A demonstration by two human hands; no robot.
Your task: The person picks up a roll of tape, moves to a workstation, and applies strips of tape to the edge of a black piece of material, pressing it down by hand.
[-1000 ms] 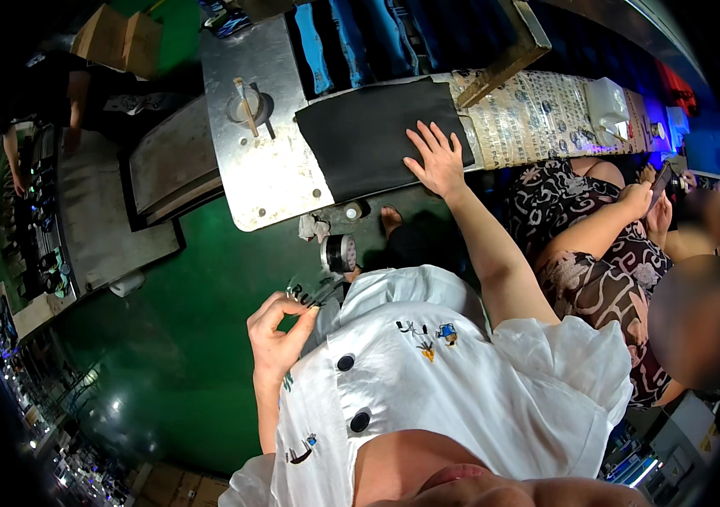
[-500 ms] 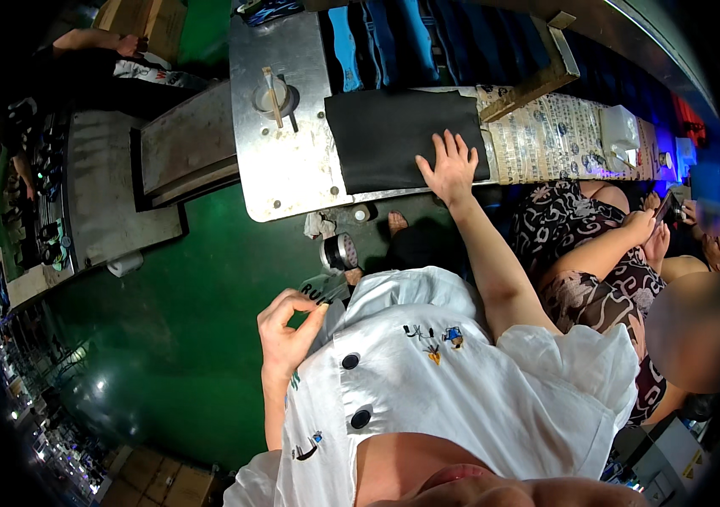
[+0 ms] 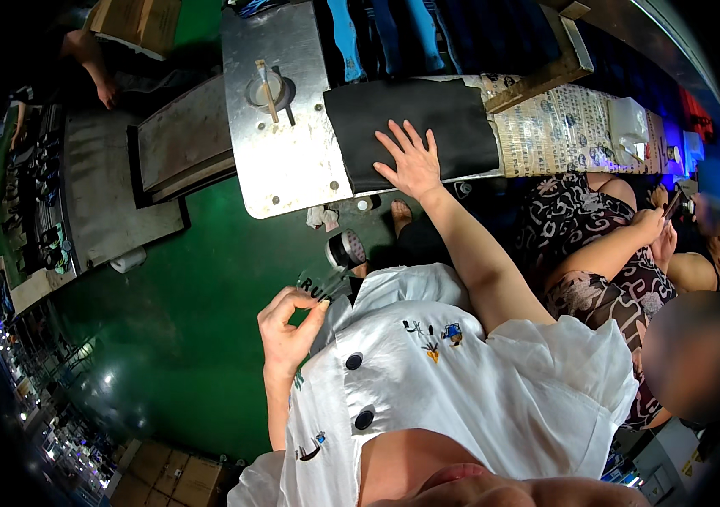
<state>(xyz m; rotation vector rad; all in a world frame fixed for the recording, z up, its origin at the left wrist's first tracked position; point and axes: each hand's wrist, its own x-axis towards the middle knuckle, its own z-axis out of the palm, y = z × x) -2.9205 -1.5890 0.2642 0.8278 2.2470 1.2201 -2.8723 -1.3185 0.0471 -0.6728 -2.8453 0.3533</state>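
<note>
Black sheet (image 3: 467,131) lies partly hidden under the spread right hand (image 3: 416,167).

I am wearing a white shirt (image 3: 495,393) with black buttons (image 3: 354,362) and small motifs (image 3: 453,335) in blue, black and orange. My sheet (image 3: 461,127) is showing uniform matt black; my film (image 3: 319,286) is showing black lettering on a transparent ground. The table (image 3: 267,169) is reflecting silver-grey, and the adjoining covering (image 3: 542,127) is displaying a repeated dark print on tan. The floor (image 3: 174,363) is presenting green. A neighbouring person's dress (image 3: 554,207) is carrying pale scrolls on black.
</note>
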